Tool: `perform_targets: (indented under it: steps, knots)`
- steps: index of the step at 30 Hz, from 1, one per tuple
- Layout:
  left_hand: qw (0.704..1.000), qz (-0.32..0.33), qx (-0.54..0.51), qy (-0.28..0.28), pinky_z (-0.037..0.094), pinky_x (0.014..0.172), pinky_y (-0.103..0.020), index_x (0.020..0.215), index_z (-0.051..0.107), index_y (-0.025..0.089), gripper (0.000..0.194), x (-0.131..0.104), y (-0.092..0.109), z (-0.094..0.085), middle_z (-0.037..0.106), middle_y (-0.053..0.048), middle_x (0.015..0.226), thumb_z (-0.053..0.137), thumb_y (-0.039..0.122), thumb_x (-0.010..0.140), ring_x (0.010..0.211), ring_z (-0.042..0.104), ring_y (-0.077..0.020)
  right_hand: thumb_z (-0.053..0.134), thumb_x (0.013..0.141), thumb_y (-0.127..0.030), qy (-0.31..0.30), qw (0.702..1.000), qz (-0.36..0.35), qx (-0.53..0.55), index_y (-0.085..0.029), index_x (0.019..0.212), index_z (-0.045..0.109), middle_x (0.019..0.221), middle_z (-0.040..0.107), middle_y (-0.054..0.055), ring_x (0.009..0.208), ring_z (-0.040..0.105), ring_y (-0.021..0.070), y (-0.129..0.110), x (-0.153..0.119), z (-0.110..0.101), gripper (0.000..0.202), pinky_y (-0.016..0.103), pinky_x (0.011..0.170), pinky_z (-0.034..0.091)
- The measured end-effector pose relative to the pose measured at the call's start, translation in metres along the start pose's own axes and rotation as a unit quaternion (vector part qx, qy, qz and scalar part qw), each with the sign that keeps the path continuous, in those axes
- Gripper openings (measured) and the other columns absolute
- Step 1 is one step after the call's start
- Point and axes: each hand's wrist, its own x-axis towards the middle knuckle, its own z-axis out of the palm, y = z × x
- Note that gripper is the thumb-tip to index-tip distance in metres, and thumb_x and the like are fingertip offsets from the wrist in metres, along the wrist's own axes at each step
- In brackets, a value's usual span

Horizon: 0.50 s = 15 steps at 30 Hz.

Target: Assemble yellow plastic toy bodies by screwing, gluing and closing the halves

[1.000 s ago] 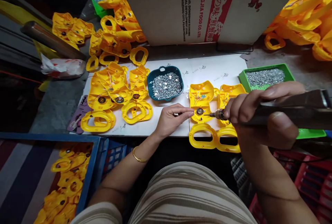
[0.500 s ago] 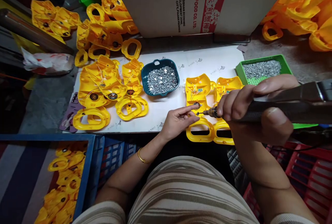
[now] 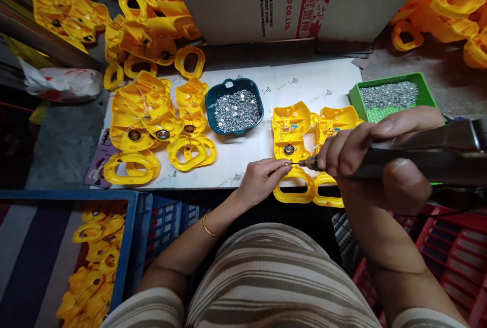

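My right hand [image 3: 353, 148] is wrapped round a dark electric screwdriver [image 3: 429, 158], its bit pointing left. At the bit's tip, the thumb and fingers of my left hand [image 3: 262, 178] pinch a tiny screw [image 3: 288, 164], mostly covered by the fingertips. Just beyond the fingers lies a yellow plastic housing [image 3: 291, 115] with a loop handle, thin wires, a small green board and a round metal part. A second yellow housing [image 3: 337, 115] sits beside it, partly hidden behind my right hand. To the left, a dark teal tray [image 3: 210, 115] holds many small metal pieces.
A green bin [image 3: 428, 92] of screws stands at right. More yellow housings [image 3: 140, 110] lie at left on the white sheet [image 3: 243, 163]. A cardboard box [image 3: 236, 3] rises behind. Blue crate [image 3: 131, 237] at lower left, red crate [image 3: 449, 252] at lower right.
My left index finger has drawn back from the round metal part, and the fingertips now meet at the bit's tip. The right hand stays nearly still. The view has shifted slightly.
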Motion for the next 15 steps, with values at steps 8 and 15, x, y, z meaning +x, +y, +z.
perform_targets:
  steps: [8, 15]
  knots:
    - [0.998, -0.043, -0.024, -0.034, 0.055, 0.073, -0.024, 0.104, 0.073, 0.014, 0.023, -0.0024, 0.0038, -0.0006, 0.076, -0.008, 0.093, 0.056, 0.024, 0.092, 0.08, 0.071, -0.0162, 0.062, 0.082, -0.043, 0.028, 0.999, 0.001, -0.024, -0.036, 0.097, 0.057, 0.049, 0.042, -0.007, 0.036, 0.04, 0.0163, 0.008, -0.0038, 0.0074, 0.017, 0.034, 0.04, 0.042]
    - [0.994, -0.081, -0.038, -0.068, 0.053, 0.074, -0.024, 0.103, 0.074, 0.015, 0.027, -0.0017, 0.0075, -0.0025, 0.075, -0.008, 0.087, 0.052, 0.029, 0.093, 0.077, 0.069, -0.0163, 0.063, 0.083, -0.038, -0.014, 0.999, 0.029, 0.021, -0.034, 0.097, 0.059, 0.051, 0.049, -0.007, 0.036, 0.042, 0.0148, 0.0099, -0.0035, 0.0002, 0.015, 0.033, 0.04, 0.041]
